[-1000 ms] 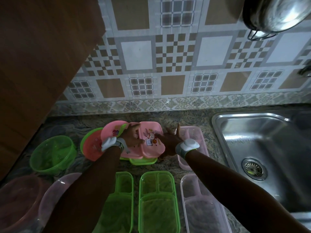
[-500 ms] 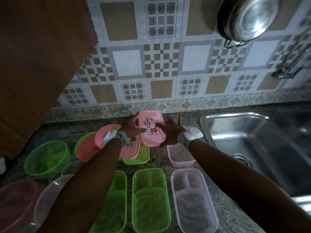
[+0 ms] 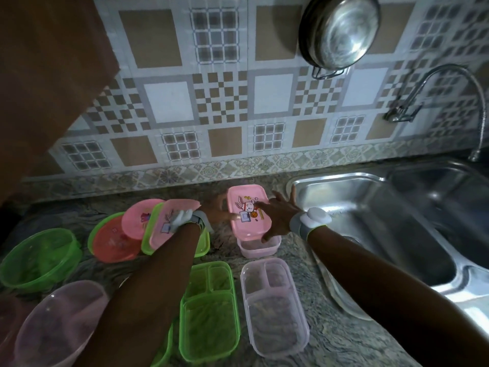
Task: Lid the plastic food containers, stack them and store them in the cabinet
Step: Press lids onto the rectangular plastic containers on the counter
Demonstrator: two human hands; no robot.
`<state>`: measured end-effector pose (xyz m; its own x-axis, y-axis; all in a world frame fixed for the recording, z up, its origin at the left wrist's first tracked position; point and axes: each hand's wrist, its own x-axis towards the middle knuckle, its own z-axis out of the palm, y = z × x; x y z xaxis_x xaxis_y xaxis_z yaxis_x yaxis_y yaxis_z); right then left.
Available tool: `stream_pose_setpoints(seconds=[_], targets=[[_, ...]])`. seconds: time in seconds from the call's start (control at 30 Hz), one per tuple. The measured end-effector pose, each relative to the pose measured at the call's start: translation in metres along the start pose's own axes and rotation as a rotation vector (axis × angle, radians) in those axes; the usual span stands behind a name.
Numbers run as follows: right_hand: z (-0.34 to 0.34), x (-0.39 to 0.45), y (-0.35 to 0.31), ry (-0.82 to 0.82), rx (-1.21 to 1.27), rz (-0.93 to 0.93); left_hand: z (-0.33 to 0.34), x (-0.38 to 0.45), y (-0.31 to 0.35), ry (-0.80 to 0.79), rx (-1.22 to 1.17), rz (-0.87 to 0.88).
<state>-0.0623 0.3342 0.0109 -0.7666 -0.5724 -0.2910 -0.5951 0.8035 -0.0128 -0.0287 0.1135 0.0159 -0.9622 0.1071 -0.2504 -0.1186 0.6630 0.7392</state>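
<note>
A pink rectangular lid (image 3: 248,210) with a rabbit picture lies on top of a small clear pink container (image 3: 260,247) near the backsplash. My left hand (image 3: 218,214) grips the lid's left edge. Over the right side of the lid my right hand (image 3: 277,215) is spread, thumb under its near edge. To the left lies a pile of lids: a second pink rectangular lid (image 3: 169,221), a round pink lid (image 3: 137,218) and a round red lid (image 3: 113,243). A green divided container (image 3: 209,311) and a clear divided container (image 3: 275,305) stand uncovered in front.
A green bowl (image 3: 39,258) and a clear pink bowl (image 3: 60,321) sit at the left. The steel sink (image 3: 370,221) and faucet (image 3: 449,83) are at the right. A steel pan (image 3: 338,33) hangs on the tiled wall. A brown cabinet door (image 3: 47,75) juts out upper left.
Both hands have carried the rabbit lid off the lid pile to the right and set it over the small pink container. My view has tilted up.
</note>
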Motion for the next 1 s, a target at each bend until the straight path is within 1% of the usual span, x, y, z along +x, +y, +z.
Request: stream_pose_setpoints(seconds=[0.13, 0.27, 0.5, 0.7, 0.9, 1.0], targets=[[0.009, -0.006, 0.004, -0.013, -0.050, 0.019, 0.011, -0.001, 0.000, -0.037, 0.071, -0.005], [0.017, -0.009, 0.007, -0.041, -0.036, 0.023, 0.016, 0.000, -0.001, -0.071, 0.130, -0.031], [0.030, -0.012, 0.008, -0.035, 0.020, 0.018, 0.023, 0.002, -0.008, -0.095, 0.133, -0.058], [0.032, -0.013, 0.009, -0.005, -0.022, 0.031, 0.020, 0.004, -0.007, -0.121, 0.130, -0.051], [0.019, -0.009, 0.025, -0.077, 0.046, 0.018, 0.020, 0.005, -0.010, -0.129, 0.280, -0.088], [0.017, -0.005, 0.031, -0.086, 0.041, 0.023, 0.016, 0.005, -0.011, -0.169, 0.296, -0.070]])
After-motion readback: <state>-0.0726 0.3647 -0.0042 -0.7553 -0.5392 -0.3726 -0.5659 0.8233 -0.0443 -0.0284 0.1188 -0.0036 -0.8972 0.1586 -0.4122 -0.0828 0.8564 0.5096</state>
